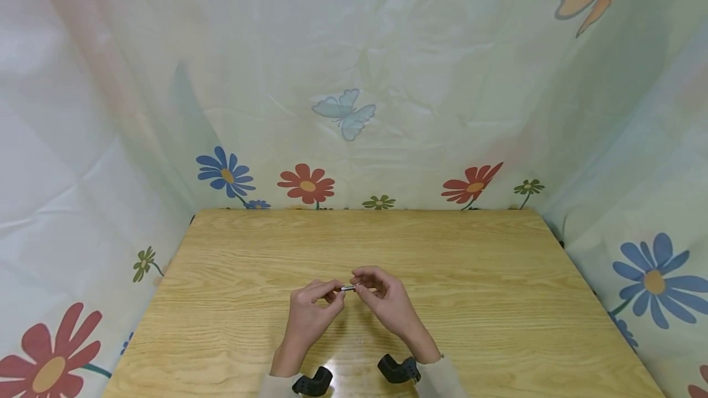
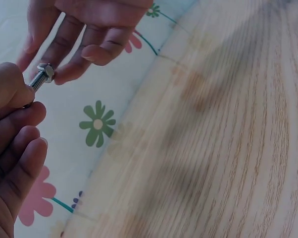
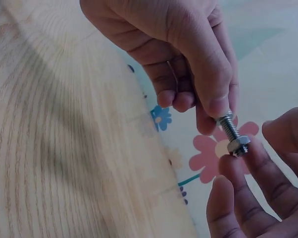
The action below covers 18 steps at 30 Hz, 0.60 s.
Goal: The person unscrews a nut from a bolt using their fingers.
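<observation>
A small metal bolt [image 1: 348, 288] lies between my two hands, held above the table. My left hand [image 1: 314, 315] pinches one end of it between thumb and fingertips, which hide that end. The bare thread [image 3: 229, 127] shows beyond the thumb, and a hex nut [image 3: 238, 145] sits around it near the far end. The bolt tip pokes slightly out of the nut. My right hand [image 1: 391, 307] has its fingertips at the nut, seemingly touching it from beneath. In the right wrist view its thumb [image 3: 287, 130] stands apart from the nut.
Beneath the hands is a wood-grain table [image 1: 470, 263]. Pale curtains [image 1: 442, 78] printed with flowers and butterflies hang behind it and on both sides. Black wrist cameras [image 1: 399, 369] sit at both sleeve cuffs.
</observation>
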Available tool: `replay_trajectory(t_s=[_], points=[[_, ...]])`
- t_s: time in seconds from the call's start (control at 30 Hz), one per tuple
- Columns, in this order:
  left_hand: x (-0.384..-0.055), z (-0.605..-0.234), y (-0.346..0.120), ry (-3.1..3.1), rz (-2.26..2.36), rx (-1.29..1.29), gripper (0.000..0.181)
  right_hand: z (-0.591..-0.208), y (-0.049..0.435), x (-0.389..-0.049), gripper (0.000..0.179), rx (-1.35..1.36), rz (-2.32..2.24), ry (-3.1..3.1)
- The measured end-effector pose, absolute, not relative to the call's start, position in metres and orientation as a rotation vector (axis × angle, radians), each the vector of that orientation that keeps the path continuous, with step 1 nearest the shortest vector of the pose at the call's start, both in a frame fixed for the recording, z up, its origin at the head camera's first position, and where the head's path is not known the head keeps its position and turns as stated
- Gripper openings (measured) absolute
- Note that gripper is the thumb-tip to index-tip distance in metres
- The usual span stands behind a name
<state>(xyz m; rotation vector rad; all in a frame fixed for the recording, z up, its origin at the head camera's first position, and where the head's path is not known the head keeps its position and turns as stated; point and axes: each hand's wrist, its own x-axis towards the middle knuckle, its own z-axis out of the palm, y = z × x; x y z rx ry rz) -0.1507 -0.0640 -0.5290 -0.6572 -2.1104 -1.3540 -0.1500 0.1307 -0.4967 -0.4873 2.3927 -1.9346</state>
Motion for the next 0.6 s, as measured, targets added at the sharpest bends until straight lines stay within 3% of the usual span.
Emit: replay_trajectory(t_s=[0.37,0.6], points=[[-0.1510,-0.5256,-0.0645,-2.078,-1.365,-0.664,0.019,-0.4946,0.1302,-0.1503,0.026,-0.264,-1.861,2.425],[-0.1503,-0.5254,-0.0669,-2.094,-1.396,-0.666,0.014,-0.4931,0.1306,-0.1503,0.022,-0.295,-1.801,2.410]])
